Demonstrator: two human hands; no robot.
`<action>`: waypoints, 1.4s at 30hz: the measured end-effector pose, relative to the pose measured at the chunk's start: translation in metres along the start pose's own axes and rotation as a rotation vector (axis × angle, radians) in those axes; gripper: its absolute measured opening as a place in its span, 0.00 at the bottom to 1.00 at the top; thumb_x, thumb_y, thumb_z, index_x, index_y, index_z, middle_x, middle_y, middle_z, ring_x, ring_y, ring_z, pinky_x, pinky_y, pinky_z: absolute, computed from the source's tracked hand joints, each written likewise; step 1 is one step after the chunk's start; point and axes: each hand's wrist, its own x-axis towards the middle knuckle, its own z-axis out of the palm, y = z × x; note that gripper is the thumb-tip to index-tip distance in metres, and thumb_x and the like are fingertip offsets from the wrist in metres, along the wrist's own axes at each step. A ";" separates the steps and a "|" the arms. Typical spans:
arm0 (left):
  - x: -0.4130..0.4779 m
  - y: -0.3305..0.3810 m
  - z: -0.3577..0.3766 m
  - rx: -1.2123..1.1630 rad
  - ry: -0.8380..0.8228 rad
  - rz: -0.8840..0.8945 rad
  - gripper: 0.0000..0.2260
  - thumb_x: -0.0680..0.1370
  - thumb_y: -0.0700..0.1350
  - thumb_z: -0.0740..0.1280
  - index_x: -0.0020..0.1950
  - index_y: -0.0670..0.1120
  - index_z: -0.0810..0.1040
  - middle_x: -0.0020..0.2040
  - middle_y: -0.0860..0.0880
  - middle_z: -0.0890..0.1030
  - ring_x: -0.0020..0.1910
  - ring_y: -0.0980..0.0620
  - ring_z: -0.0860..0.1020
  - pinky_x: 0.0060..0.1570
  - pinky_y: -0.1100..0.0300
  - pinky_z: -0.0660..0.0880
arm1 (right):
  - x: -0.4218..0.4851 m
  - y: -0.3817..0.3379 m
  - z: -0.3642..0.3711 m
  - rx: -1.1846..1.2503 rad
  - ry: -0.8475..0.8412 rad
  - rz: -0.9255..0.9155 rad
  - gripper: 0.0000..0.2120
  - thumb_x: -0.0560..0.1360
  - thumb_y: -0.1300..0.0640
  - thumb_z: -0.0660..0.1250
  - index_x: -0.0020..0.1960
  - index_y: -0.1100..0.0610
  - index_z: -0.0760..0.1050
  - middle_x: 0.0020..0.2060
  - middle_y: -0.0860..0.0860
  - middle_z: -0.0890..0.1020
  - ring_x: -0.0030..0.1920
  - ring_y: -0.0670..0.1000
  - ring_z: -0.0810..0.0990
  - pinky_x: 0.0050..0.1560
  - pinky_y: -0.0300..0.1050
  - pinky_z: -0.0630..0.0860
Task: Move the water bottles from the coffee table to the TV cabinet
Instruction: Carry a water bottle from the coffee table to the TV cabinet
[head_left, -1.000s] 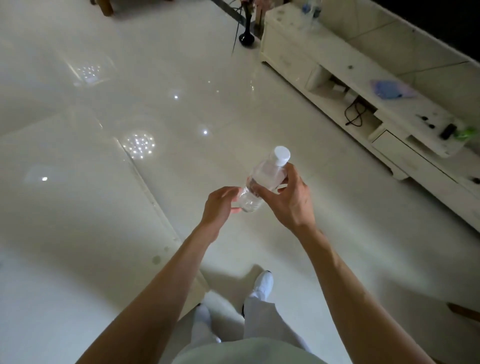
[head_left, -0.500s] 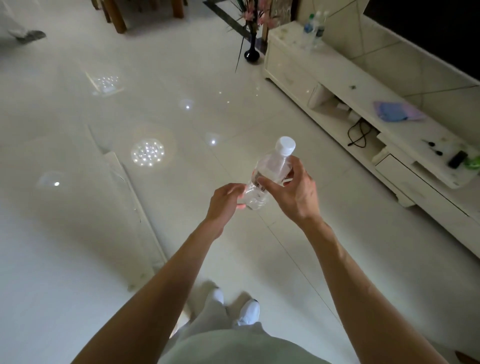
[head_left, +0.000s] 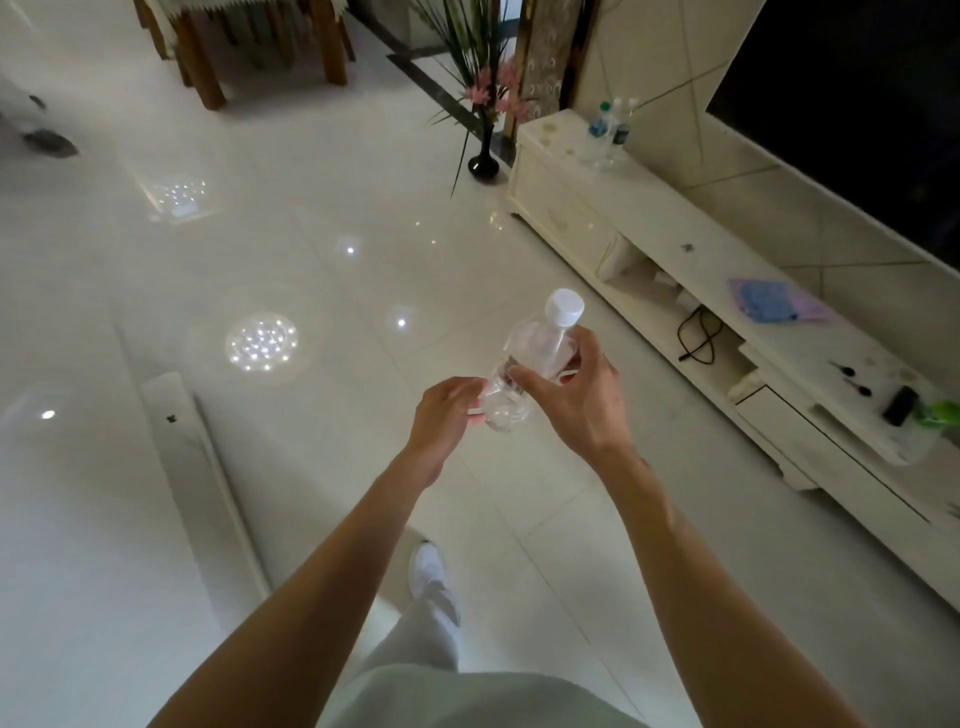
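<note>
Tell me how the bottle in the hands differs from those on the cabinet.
The held bottle is tilted in the air, gripped by the right hand with the left hand at its base; the cabinet bottles stand upright on the TV cabinet. The held bottle shows no coloured label, while the cabinet bottles carry blue and green ones. All are clear plastic.

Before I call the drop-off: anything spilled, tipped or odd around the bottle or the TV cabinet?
Nothing stands out. The water bottle is capped, tilted in the right hand, the left hand at its base. Other bottles stand upright at the far end of the TV cabinet. No spill shows.
</note>
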 end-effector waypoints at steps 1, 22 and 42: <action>0.020 0.009 0.000 0.018 -0.008 -0.004 0.09 0.77 0.44 0.66 0.52 0.43 0.83 0.50 0.46 0.84 0.52 0.49 0.83 0.57 0.49 0.80 | 0.018 -0.003 0.002 0.002 0.012 0.013 0.34 0.65 0.39 0.75 0.65 0.51 0.68 0.52 0.45 0.79 0.50 0.47 0.79 0.49 0.43 0.77; 0.331 0.145 0.038 0.108 -0.129 0.013 0.12 0.77 0.44 0.67 0.55 0.39 0.82 0.51 0.42 0.84 0.47 0.50 0.82 0.57 0.48 0.80 | 0.334 -0.018 0.032 0.053 0.090 0.102 0.32 0.66 0.39 0.74 0.65 0.50 0.69 0.52 0.45 0.80 0.50 0.46 0.80 0.44 0.34 0.72; 0.621 0.279 0.105 0.081 -0.115 -0.010 0.15 0.75 0.46 0.65 0.55 0.38 0.82 0.53 0.41 0.84 0.55 0.42 0.82 0.58 0.48 0.80 | 0.666 -0.017 0.045 0.086 0.059 0.058 0.35 0.65 0.39 0.76 0.67 0.49 0.68 0.58 0.46 0.79 0.56 0.48 0.78 0.57 0.45 0.77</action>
